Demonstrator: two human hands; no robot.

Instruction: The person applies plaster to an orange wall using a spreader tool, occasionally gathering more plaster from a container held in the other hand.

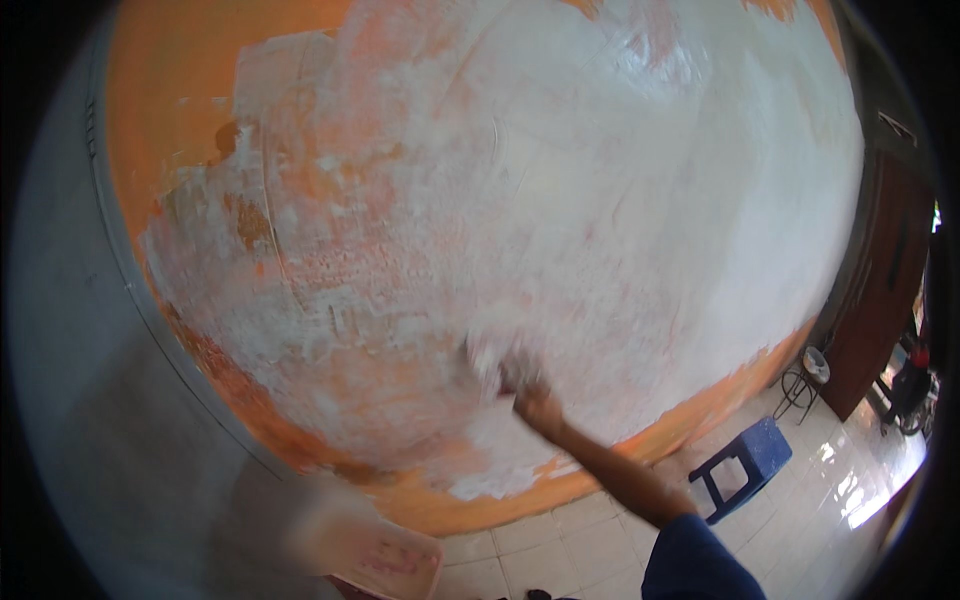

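Observation:
My right hand [538, 405] is closed around a hand tool smeared with white [490, 358], reaching up from the lower right. The tool is against or very near the lower middle of the wall [600, 250]. Blur hides its exact kind. White and pinkish coating covers much of the wall in uneven streaks, with orange paint showing at its left and lower edges. My left hand cannot be made out. At the bottom, a pink tray [405, 560] with reddish smears inside is partly covered by a pale blurred patch.
A blue plastic stool [757, 455] stands on the tiled floor [560, 545] at the right. Beyond it are a small metal stand [797, 390] with a white container [815, 364] on top and a brown door [880, 290]. A grey wall [75, 330] meets the coated one at left.

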